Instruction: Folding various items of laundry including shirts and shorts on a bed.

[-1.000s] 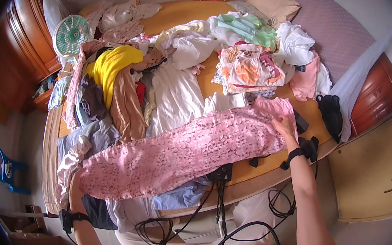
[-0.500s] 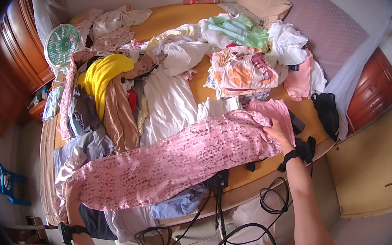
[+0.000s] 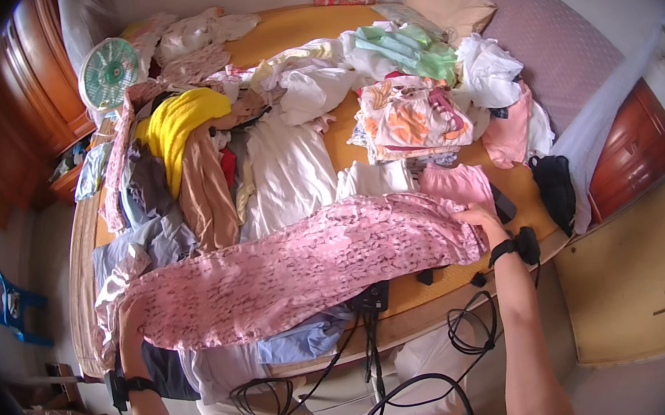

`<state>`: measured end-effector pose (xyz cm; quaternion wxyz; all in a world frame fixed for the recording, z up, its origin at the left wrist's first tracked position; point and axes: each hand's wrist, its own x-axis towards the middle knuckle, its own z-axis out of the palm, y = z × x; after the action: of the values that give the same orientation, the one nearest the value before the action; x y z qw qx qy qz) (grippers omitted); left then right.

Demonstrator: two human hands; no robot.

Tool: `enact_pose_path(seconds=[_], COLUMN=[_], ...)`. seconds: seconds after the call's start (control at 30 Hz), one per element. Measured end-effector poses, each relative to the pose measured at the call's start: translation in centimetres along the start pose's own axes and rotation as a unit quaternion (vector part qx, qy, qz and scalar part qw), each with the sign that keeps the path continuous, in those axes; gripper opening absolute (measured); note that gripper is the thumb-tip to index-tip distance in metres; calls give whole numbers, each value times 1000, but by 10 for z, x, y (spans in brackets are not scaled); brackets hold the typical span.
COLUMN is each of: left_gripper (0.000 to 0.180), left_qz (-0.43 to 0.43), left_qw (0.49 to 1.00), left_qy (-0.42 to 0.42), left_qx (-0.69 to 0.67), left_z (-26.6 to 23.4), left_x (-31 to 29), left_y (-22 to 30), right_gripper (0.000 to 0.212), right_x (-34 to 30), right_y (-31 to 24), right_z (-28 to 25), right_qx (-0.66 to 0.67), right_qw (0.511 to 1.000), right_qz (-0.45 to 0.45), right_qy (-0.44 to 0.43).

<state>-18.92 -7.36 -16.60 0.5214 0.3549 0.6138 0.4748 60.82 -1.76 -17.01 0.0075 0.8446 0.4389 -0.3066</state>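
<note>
A long pink garment (image 3: pixel 298 269) with a dark speckled pattern is stretched crosswise in front of me, folded lengthwise; its exact kind does not show. My right hand (image 3: pixel 478 220) is closed on its right end, beside a small pink folded cloth (image 3: pixel 458 183). At the other end my left hand (image 3: pixel 129 319) grips the garment's edge, its fingers mostly covered by fabric. Under the garment lie a blue cloth (image 3: pixel 308 338) and a pale grey cloth (image 3: pixel 221 368). A white garment (image 3: pixel 286 172) is spread out just beyond it.
Clothes heap on the bed's left, with a yellow cloth (image 3: pixel 180 126) on top. A folded stack (image 3: pixel 414 120) stands right of centre. A green fan (image 3: pixel 110 74) stands far left. Black cables (image 3: pixel 372 338) hang over the front edge; a black bag (image 3: pixel 554 192) is at the right edge.
My right hand has shifted slightly right and its grip has turned a little. The garment's left lower edge sits slightly higher. Both hands keep hold of it.
</note>
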Motion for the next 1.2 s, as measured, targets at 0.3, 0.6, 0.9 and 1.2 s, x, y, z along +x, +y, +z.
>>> enact_pose_path(seconds=[0.3,0.6,0.9,1.2], left_gripper=[18,15,16,31], left_qz=[6,92,81,346], left_qw=[996,987,992,791], left_qy=[35,119,65,199], left_qx=[83,57,71,464], left_z=[26,20,39,32], left_x=[4,7,15,11], left_y=[-4,-6,-2,-4], right_gripper=[73,26,41,44], right_x=[35,16,28,-61], right_y=[52,28,56,-10], right_z=[24,35,20,-34], right_qx=[65,329,114,301], right_qw=[994,943,988,890], right_qz=[37,-35,-24,-282], right_qy=[75,23,105,195])
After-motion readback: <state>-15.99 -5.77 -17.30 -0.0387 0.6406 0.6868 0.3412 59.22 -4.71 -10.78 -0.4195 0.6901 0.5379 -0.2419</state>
